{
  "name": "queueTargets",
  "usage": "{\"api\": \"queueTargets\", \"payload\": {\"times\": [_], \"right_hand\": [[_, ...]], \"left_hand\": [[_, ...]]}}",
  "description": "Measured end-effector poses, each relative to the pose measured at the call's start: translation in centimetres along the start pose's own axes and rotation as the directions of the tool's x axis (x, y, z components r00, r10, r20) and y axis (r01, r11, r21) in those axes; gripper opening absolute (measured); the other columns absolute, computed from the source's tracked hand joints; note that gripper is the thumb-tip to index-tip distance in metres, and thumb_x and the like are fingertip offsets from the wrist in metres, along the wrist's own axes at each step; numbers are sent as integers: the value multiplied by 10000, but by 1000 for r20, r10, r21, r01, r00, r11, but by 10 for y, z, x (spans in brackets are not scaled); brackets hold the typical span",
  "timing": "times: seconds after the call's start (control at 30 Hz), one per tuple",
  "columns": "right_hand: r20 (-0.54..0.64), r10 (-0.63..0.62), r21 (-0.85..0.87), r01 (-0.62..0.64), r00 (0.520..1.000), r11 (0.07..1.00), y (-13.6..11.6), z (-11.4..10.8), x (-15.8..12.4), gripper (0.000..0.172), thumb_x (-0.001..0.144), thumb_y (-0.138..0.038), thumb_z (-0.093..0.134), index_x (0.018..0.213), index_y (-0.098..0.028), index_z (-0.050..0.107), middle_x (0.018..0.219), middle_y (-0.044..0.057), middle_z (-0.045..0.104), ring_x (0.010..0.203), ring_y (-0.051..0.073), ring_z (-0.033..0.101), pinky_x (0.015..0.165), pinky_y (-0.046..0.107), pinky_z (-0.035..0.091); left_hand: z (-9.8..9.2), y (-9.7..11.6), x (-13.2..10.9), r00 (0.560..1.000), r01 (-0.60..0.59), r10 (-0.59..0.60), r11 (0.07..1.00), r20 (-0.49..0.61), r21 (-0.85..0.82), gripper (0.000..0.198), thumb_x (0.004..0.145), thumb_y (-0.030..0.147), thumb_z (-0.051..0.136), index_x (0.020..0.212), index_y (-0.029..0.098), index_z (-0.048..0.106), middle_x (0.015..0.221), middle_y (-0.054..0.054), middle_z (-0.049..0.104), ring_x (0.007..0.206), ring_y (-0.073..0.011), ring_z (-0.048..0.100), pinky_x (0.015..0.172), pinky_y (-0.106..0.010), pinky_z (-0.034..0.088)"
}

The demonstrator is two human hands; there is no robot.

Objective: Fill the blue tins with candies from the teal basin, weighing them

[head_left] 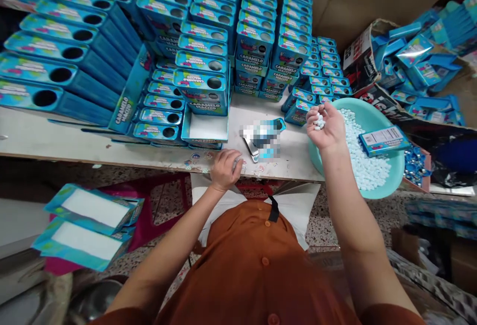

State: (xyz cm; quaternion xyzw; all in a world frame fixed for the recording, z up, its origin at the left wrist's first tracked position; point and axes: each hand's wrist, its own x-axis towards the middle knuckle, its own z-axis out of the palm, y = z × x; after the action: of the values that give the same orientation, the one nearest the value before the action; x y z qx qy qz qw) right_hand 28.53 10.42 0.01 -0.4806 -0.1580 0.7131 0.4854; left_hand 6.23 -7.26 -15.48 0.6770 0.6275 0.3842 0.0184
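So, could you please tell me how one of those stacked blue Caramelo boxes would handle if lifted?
The blue Caramelo box looks like thin printed card, so it is probably light for its size and may flex under a firm grip. Stacked on others in tall columns, it could well tip or slide if pushed.

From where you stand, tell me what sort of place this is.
Probably a small candy-packing workroom: stacks of blue printed Caramelo Macizo cardboard boxes, a round teal plastic basin heaped with pale blue candies, and a white-topped worktable.
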Motion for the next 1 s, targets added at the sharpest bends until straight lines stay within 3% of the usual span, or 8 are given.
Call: {"api": "queueTargets", "payload": {"times": [0.17, 0.4, 0.7, 1.0], "right_hand": [[-52, 40, 41, -38, 998, 998, 11, 10, 11, 338, 866, -332, 640, 632, -194, 439, 533, -75, 500, 465, 30, 515, 393, 106, 450], [-34, 40, 25, -40, 999, 999, 24, 26, 17, 337, 871, -356, 626, 640, -196, 440, 507, -89, 490, 436, 23, 482, 381, 102, 407], [-77, -131, -137, 120, 988, 983, 43, 47, 20, 368, 851, -478, 621, 670, -205, 454, 490, -98, 445, 427, 35, 465, 383, 143, 358], [-1, -249, -272, 239, 969, 932, 49, 57, 12, 417, 786, -562, 658, 687, -214, 451, 524, -99, 452, 425, 35, 450, 366, 163, 340]], "left_hand": [[0, 0, -1, 999, 19, -18, 1000, 30, -16, 169, 864, 276, 535, 967, 210, 653, 941, -82, 706, 965, -238, 612, 875, -383, 462], [-3, -1, 1, 997, -78, 77, 994, 10, 78, 115, 843, 253, 568, 902, 219, 661, 884, -39, 724, 878, -216, 632, 802, -354, 486], [-1, -3, -1, 996, -86, 86, 995, 4, 47, 113, 832, 248, 584, 902, 237, 672, 885, -27, 734, 856, -214, 651, 791, -373, 508], [0, -4, -2, 998, -57, 56, 998, 25, 14, 121, 839, 266, 579, 887, 246, 688, 879, -27, 734, 868, -210, 652, 760, -359, 500]]}}
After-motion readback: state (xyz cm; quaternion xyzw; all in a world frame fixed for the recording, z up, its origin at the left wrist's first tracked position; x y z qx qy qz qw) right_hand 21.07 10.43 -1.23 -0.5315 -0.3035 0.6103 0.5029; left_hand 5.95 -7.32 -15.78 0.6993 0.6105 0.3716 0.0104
